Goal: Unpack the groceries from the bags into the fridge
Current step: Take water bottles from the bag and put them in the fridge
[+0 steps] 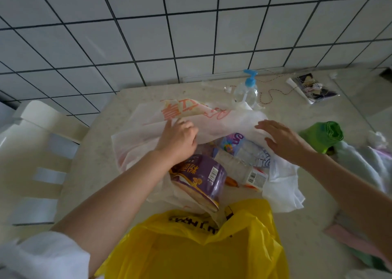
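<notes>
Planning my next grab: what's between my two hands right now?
In the head view, the white bag's pulled-back plastic spans left hand to right hand; below it, a clear bottle.

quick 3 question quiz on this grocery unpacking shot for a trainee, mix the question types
1. True or false: the left hand grips a fold of the white bag.
2. Which colour is the bag nearest the camera? A) green B) yellow C) blue
3. Fill in: the pump bottle by the wall has a ____ top.

Key:
1. True; the right hand rests flat and open on the same bag.
2. B, the yellow bag.
3. Blue.
</notes>
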`<state>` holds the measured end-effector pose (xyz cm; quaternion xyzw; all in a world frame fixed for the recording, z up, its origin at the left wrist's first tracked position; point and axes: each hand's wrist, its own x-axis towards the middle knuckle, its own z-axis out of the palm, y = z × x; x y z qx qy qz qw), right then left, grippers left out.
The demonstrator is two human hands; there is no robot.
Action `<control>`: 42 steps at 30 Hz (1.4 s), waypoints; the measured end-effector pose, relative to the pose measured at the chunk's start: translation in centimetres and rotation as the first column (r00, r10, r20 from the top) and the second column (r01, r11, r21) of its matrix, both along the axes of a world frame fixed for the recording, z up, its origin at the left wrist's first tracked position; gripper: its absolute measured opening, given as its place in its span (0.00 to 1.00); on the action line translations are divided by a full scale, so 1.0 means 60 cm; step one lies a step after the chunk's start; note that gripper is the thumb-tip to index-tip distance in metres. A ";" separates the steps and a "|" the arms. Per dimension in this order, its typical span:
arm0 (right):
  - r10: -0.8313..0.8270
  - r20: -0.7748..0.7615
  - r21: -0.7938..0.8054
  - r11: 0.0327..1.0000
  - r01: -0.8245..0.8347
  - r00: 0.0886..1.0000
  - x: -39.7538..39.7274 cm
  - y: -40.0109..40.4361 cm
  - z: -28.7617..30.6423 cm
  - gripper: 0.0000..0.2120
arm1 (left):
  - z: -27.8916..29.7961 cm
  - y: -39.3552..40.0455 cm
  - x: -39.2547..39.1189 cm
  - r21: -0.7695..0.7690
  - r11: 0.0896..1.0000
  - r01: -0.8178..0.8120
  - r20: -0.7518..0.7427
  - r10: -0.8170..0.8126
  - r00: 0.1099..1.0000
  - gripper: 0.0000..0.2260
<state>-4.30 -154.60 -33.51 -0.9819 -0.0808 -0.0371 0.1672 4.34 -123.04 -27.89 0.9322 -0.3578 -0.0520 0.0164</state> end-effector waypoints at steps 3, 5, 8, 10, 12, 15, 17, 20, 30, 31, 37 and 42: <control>0.018 0.118 -0.017 1.000 -0.017 0.993 -0.028 0.018 0.020 0.16 | 0.015 -0.048 -0.027 -0.057 0.983 0.177 0.017 -0.177 0.984 0.10; 0.037 0.122 -0.011 0.999 -0.036 0.992 -0.047 0.030 0.028 0.14 | 0.014 -0.079 -0.058 -0.103 0.961 0.258 -0.072 -0.266 0.961 0.12; 0.051 0.067 0.000 0.999 -0.052 0.996 -0.069 0.032 0.021 0.17 | -0.012 -0.122 -0.103 -0.034 0.926 0.377 -0.093 -0.379 0.921 0.13; 0.043 0.007 -0.014 0.999 -0.042 0.999 -0.078 0.023 0.012 0.22 | -0.037 -0.146 -0.127 0.059 0.892 0.448 -0.087 -0.442 0.893 0.14; 0.056 -0.047 -0.038 0.998 -0.057 0.997 -0.082 0.009 0.003 0.29 | -0.061 -0.164 -0.150 0.086 0.871 0.484 -0.078 -0.478 0.875 0.15; 0.056 -0.084 -0.016 0.998 -0.058 0.995 -0.085 -0.003 -0.007 0.34 | -0.097 -0.182 -0.179 0.081 0.834 0.546 -0.018 -0.546 0.837 0.20; 0.049 -0.089 0.013 0.999 -0.048 0.995 -0.084 -0.008 -0.010 0.35 | -0.129 -0.188 -0.188 0.047 0.841 0.538 0.089 -0.540 0.837 0.18; 0.047 -0.081 0.061 0.997 -0.042 0.996 -0.085 -0.012 -0.011 0.35 | -0.162 -0.197 -0.193 -0.032 0.858 0.513 0.191 -0.498 0.846 0.14; 0.034 -0.055 0.068 0.997 -0.030 0.998 -0.109 -0.022 -0.021 0.25 | -0.171 -0.202 -0.223 -0.062 0.887 0.457 0.270 -0.426 0.863 0.15; 0.032 -0.067 0.061 0.998 -0.028 0.997 -0.114 -0.019 -0.024 0.24 | -0.173 -0.196 -0.224 -0.073 0.885 0.459 0.284 -0.423 0.861 0.14; -0.056 -0.139 0.145 0.987 0.076 0.989 -0.131 0.001 -0.027 0.17 | -0.167 -0.163 -0.231 -0.141 0.900 0.413 0.237 -0.374 0.897 0.13; -0.207 -0.064 0.250 0.944 0.217 0.976 -0.142 0.016 0.010 0.19 | -0.116 -0.146 -0.236 -0.230 0.910 0.346 0.165 -0.314 0.935 0.16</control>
